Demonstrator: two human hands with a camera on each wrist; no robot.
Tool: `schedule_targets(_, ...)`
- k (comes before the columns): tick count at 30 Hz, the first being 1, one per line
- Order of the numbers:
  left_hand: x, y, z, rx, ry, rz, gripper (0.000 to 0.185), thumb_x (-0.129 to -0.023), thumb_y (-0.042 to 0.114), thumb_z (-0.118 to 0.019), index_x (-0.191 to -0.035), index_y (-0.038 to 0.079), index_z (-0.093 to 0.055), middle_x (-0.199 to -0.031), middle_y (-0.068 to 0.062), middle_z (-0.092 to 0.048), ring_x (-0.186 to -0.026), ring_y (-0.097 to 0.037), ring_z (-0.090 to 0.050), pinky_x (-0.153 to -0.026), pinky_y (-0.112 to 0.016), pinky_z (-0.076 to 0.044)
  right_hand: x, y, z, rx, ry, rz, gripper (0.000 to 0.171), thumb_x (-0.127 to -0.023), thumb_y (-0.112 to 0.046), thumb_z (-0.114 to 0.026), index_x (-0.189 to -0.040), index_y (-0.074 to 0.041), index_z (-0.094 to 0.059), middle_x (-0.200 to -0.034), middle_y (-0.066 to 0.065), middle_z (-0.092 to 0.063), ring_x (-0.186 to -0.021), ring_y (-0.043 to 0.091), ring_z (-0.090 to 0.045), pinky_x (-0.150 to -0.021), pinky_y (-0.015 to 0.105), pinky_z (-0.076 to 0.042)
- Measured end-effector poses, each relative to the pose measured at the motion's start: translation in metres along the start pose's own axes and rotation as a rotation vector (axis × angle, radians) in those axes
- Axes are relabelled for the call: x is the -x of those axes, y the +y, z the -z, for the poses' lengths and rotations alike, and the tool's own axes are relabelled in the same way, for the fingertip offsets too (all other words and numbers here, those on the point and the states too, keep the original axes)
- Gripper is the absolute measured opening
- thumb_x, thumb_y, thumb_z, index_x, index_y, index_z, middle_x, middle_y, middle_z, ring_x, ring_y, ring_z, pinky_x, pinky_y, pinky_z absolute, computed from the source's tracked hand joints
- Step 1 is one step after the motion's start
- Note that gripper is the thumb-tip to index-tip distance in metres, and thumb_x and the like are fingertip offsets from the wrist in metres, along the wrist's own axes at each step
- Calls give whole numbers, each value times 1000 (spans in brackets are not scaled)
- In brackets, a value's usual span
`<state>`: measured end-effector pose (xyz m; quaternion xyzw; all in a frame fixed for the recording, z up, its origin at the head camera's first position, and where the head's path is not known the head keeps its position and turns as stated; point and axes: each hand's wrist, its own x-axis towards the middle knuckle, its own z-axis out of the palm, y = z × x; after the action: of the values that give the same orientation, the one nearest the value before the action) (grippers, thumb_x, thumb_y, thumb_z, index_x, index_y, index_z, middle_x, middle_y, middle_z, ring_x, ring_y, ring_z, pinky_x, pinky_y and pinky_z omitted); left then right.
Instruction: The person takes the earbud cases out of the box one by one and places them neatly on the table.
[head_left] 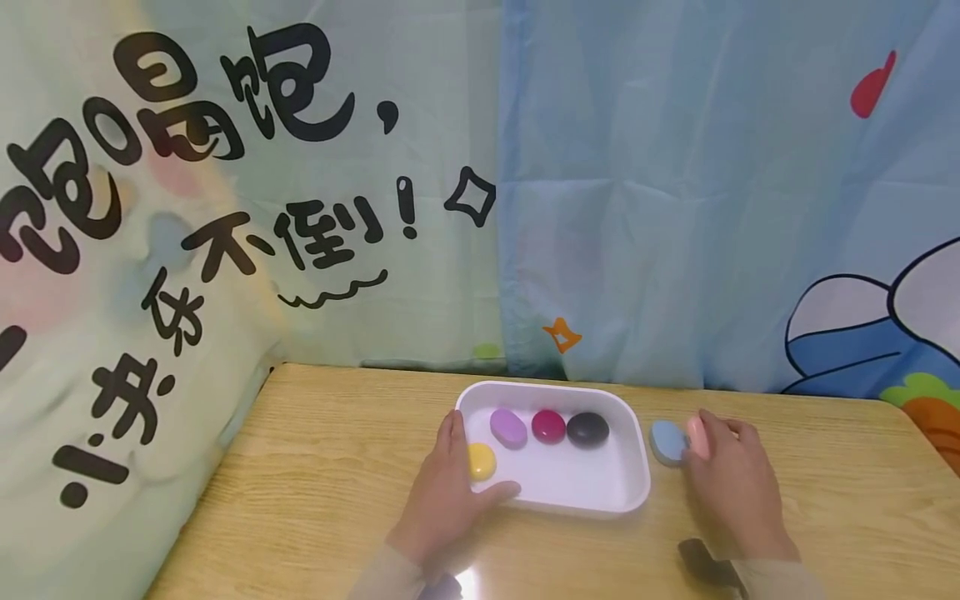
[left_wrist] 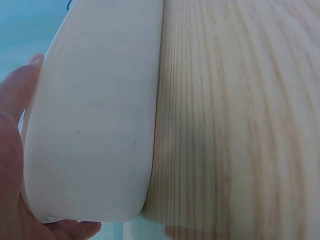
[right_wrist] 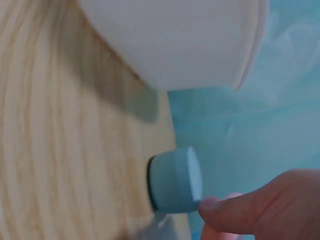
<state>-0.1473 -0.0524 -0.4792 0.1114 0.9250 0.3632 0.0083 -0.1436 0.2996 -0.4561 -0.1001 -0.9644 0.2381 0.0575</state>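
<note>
My left hand (head_left: 446, 483) holds the near left corner of a white tray (head_left: 566, 490), fingers along its left side and thumb at the front rim. In the left wrist view the tray wall (left_wrist: 95, 115) fills much of the picture. Inside the tray lie a yellow pebble-shaped piece (head_left: 482, 462), a purple one (head_left: 508, 428), a crimson one (head_left: 548, 426) and a black one (head_left: 588, 430). To the tray's right, my right hand (head_left: 738, 483) pinches a pink pebble-shaped piece (head_left: 698, 437), mostly hidden in the right wrist view. Beside it sits a light blue piece (head_left: 667, 442) on the table.
The wooden table (head_left: 300, 483) stretches to both sides of the tray. A printed cloth (head_left: 637, 208) hangs behind its back edge, and another with large black lettering (head_left: 90, 333) hangs at the left.
</note>
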Motion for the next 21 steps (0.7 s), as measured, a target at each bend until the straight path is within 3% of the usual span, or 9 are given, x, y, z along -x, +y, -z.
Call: schedule_targets(21,0,0,0,-11,0,-9,119,-82,68,-70,-158,-6,-14,-164,-22,-19,-138,-43,-42,-111,-51,-38,-5,27,-18,37,81,70,46,-96,-14,-59,-131,14,-53,-125,39,-53,-118,55,-43,-96,71,-37)
